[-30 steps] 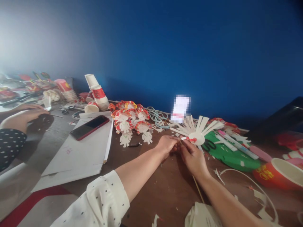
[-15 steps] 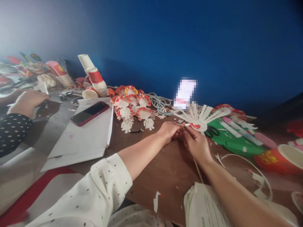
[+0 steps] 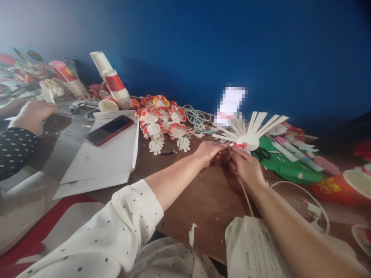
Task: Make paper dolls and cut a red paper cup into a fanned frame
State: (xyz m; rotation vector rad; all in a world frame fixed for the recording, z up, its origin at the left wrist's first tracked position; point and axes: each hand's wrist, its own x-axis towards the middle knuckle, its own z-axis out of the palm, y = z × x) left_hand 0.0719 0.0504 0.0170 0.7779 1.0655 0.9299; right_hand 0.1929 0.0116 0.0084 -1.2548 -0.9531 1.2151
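My right hand (image 3: 246, 166) is closed around the near edge of a paper cup cut into long strips (image 3: 251, 142), which fan out from its round white base. A red-patterned strip curls at the cup's near side, by my fingertips. My left hand (image 3: 209, 151) meets the right one there, its fingers pinched at the end of that strip. Exactly what lies between the left fingertips is hidden. Left of my hands stands a cluster of cut paper figures (image 3: 156, 131) with red frilled tops.
A phone (image 3: 110, 130) lies on a white board (image 3: 95, 162) to the left. Behind it stand stacked paper cups (image 3: 115, 83). At right are a green sheet (image 3: 281, 166), pens (image 3: 304, 156) and a red cup (image 3: 333, 189). Another person's hand (image 3: 36, 112) is at far left.
The view has tilted slightly down, so most things sit higher in the picture. Both hands stay together at the cut cup, which has turned slightly.
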